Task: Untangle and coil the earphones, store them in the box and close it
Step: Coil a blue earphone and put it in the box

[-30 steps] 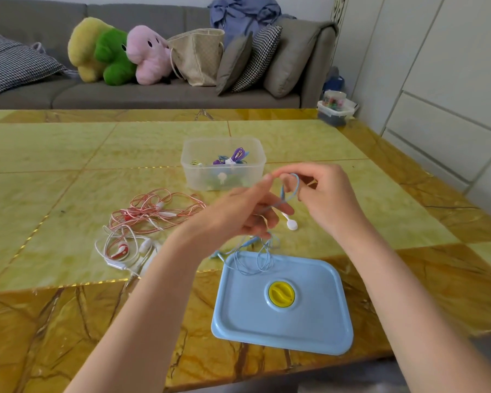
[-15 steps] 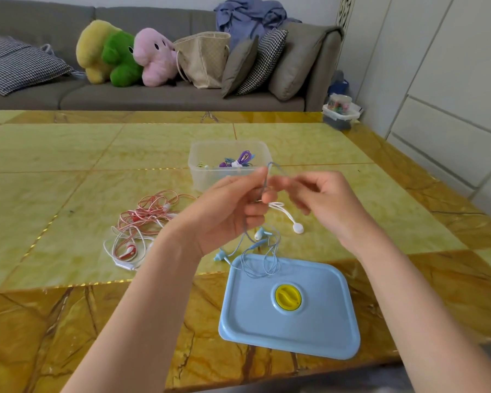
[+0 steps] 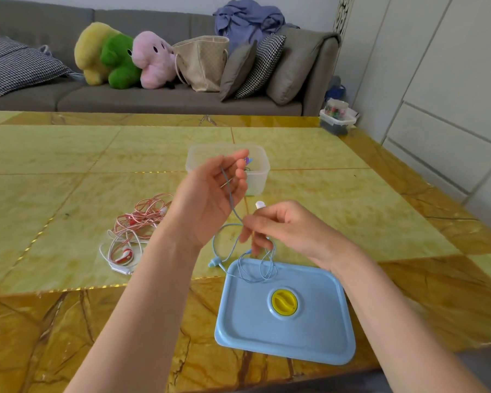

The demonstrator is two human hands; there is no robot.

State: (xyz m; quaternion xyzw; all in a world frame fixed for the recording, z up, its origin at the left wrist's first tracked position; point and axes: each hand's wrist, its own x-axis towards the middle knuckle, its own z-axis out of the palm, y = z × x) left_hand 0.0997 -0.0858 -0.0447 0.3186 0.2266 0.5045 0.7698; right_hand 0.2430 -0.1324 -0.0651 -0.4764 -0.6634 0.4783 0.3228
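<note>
My left hand (image 3: 210, 194) is raised palm-up in front of the clear plastic box (image 3: 260, 177), and the light blue earphone cable (image 3: 233, 202) runs across its palm, held at the fingertips. My right hand (image 3: 281, 228) pinches the same cable lower down, with a white earbud (image 3: 260, 205) sticking up above its fingers. The rest of the blue cable (image 3: 247, 268) hangs in loops onto the blue lid (image 3: 287, 330), which has a yellow knob (image 3: 284, 302). The box holds a purple earphone bundle (image 3: 248, 160).
A tangle of red-and-white earphones (image 3: 136, 228) lies on the yellow marble table (image 3: 68, 180) to the left of my arms. A grey sofa (image 3: 153, 97) with plush toys, cushions and a bag stands behind. A small container (image 3: 336, 117) sits at the table's far right corner.
My hands have drawn apart: the left one rose and opened palm-up near the box, the right one dropped toward the lid, and the blue cable now stretches between them.
</note>
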